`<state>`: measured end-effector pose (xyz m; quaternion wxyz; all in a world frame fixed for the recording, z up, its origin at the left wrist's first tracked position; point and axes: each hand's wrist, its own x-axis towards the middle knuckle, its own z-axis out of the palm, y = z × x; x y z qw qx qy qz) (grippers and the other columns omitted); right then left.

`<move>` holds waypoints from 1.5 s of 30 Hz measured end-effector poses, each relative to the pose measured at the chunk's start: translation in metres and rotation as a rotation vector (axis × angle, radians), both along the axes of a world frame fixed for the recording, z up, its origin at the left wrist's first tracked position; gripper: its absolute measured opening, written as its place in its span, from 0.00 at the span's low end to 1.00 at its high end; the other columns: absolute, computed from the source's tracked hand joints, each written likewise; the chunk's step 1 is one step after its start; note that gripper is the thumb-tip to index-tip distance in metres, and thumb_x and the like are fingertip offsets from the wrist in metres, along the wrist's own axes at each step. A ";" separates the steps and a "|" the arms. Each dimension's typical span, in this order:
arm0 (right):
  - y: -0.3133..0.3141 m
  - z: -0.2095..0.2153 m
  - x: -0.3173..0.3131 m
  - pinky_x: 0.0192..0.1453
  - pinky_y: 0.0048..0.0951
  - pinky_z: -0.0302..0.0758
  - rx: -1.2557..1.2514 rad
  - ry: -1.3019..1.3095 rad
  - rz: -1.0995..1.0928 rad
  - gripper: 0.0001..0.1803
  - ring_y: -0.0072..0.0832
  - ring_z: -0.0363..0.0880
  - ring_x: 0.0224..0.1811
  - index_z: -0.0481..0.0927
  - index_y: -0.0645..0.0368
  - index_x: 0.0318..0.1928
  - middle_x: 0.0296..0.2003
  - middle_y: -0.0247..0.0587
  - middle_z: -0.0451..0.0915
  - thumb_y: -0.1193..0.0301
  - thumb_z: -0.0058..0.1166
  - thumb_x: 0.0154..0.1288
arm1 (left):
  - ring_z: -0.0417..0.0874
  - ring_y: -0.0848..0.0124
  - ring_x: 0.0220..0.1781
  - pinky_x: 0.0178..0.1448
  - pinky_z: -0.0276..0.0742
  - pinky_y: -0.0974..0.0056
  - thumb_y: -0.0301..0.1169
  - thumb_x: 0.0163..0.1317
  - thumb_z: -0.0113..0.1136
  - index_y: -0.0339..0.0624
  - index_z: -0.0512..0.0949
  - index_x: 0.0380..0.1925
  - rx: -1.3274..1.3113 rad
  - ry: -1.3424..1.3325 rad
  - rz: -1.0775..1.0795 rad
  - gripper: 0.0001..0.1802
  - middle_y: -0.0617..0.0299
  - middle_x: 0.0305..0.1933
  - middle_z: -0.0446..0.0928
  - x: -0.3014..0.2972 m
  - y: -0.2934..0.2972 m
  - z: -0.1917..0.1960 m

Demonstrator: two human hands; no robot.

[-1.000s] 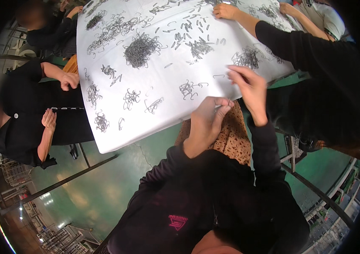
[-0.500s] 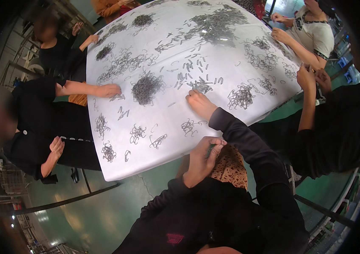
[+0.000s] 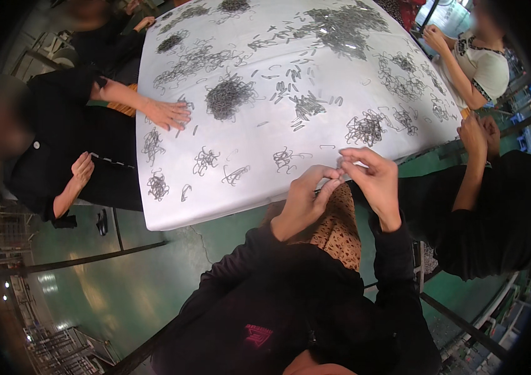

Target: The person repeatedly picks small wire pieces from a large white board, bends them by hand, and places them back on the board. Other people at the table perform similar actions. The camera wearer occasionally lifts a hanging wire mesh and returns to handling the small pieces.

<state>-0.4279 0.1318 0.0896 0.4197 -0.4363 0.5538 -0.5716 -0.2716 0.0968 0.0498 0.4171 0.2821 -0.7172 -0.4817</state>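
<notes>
From the head camera, here's the white-covered table (image 3: 212, 205), its near edge slanting from the near-left corner up toward the right. There's bare white along that near-left stretch, another open band in the middle, and green floor (image 3: 171, 275) beyond the edge at near left.

Now the hands, meeting at the near edge, fingertips to fingertips! The left hand (image 3: 305, 200) has thumb and fingers drawn together in a pinch; the right hand (image 3: 378, 181) curls thumb and forefinger in to meet it. Whether anything sits between them, I cannot tell; it's too small.

And the count: one lone hook (image 3: 327, 146) lies just beyond the fingertips. Six small hook clusters (image 3: 205, 160) spread to the left on the near part. One bigger hook pile (image 3: 367, 127) sits farther, to the right; one dense dark heap (image 3: 231, 97) at far left; one pile of short grey pieces (image 3: 307, 107) between them. At left, one co-worker's hand (image 3: 168, 114) spreads over a few pieces!
</notes>
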 end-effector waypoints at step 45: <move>0.021 -0.013 0.016 0.36 0.21 0.78 -0.070 -0.118 -0.267 0.08 0.21 0.81 0.31 0.83 0.70 0.39 0.33 0.40 0.83 0.86 0.59 0.58 | 0.84 0.68 0.35 0.40 0.83 0.66 0.27 0.65 0.58 0.26 0.78 0.42 0.403 0.024 -0.200 0.12 0.50 0.35 0.82 0.001 -0.086 0.032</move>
